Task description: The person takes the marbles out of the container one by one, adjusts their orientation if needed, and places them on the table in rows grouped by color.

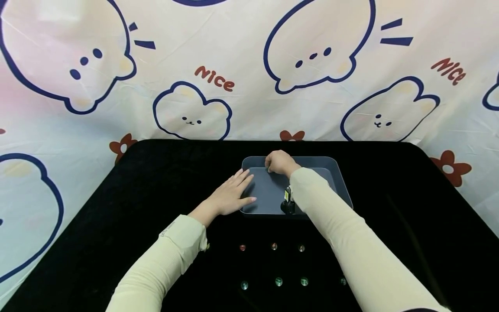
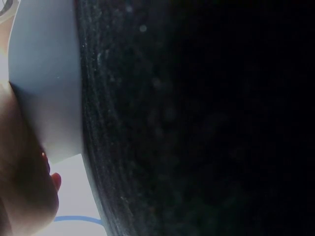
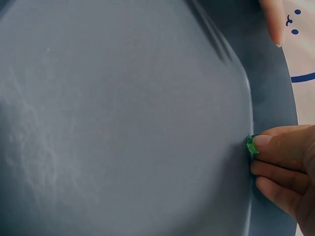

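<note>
A grey rectangular tray lies on the black table. My right hand reaches over its far left part. In the right wrist view, the thumb and fingers of that hand pinch a small shiny green gem, low against the inner far wall of the tray. My left hand rests at the left rim with fingers spread and straight, fingertips over the edge. In the left wrist view, part of this hand shows beside the tray wall.
Nearer than the tray, several small shiny gems lie in two loose rows on the black cloth: a red one, green ones and a bluish one among them. A printed curtain hangs behind the table.
</note>
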The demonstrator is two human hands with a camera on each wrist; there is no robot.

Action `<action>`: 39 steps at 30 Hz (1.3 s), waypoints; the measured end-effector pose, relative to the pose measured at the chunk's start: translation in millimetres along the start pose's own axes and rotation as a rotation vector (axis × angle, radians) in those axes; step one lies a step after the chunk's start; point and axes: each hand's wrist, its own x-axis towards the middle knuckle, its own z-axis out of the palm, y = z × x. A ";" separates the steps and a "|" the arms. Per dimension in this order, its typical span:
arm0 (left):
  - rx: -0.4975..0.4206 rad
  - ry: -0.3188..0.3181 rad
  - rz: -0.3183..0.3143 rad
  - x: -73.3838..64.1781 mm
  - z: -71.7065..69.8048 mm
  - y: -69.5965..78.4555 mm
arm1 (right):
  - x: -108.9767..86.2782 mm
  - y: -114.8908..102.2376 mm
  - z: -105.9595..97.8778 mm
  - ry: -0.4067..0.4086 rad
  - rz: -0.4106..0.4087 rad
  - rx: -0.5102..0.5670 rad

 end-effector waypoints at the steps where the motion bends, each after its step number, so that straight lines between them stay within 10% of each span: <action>1: 0.000 -0.001 -0.002 0.0 0.0 0.5 | -0.5 0.3 0.2 0.001 -0.001 -0.002; 39: -0.002 0.007 -0.001 -0.6 -0.5 1.1 | -36.3 -7.4 -42.4 0.041 -0.129 0.282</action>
